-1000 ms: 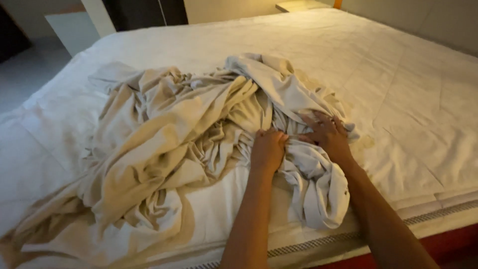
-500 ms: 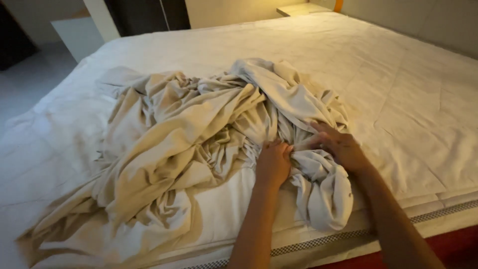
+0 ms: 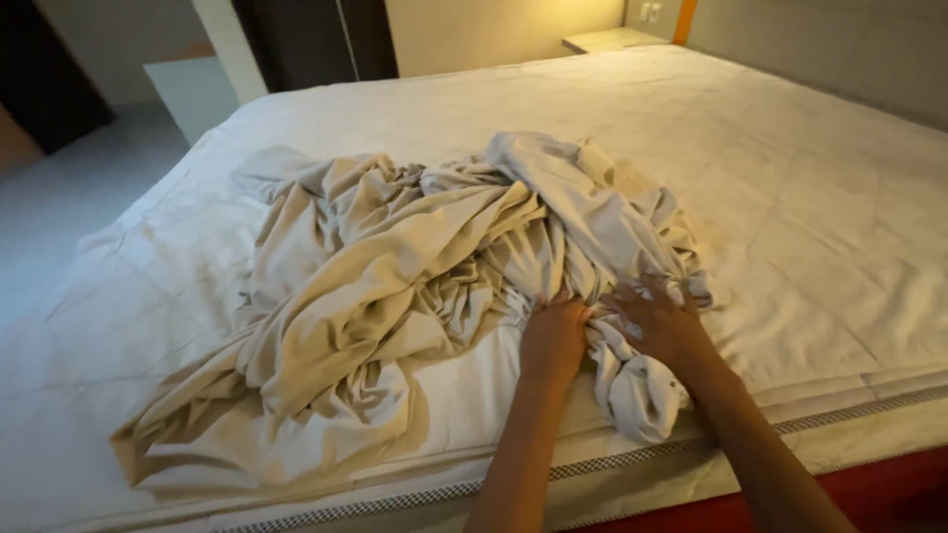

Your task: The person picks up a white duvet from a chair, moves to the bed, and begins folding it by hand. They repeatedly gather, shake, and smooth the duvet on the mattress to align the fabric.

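A crumpled beige bed sheet (image 3: 395, 296) lies in a heap across the near half of a wide white mattress (image 3: 790, 197). My left hand (image 3: 553, 336) is clenched on a bunched fold of the sheet near the bed's front edge. Just to its right, my right hand (image 3: 660, 321) presses into the same bunch, fingers spread and curled into the cloth. A twisted end of the sheet (image 3: 637, 395) hangs below both hands toward the mattress edge.
The mattress has a patterned trim (image 3: 612, 464) along its front edge, over a red base (image 3: 889, 484). A bedside table (image 3: 607, 39) stands at the far corner. Pale floor (image 3: 79, 197) and a white panel (image 3: 193, 94) lie to the left.
Both hands have stayed on the same bunch of sheet, kneading it slightly. The view has shifted a little, so the heap sits lower and nearer the front edge.
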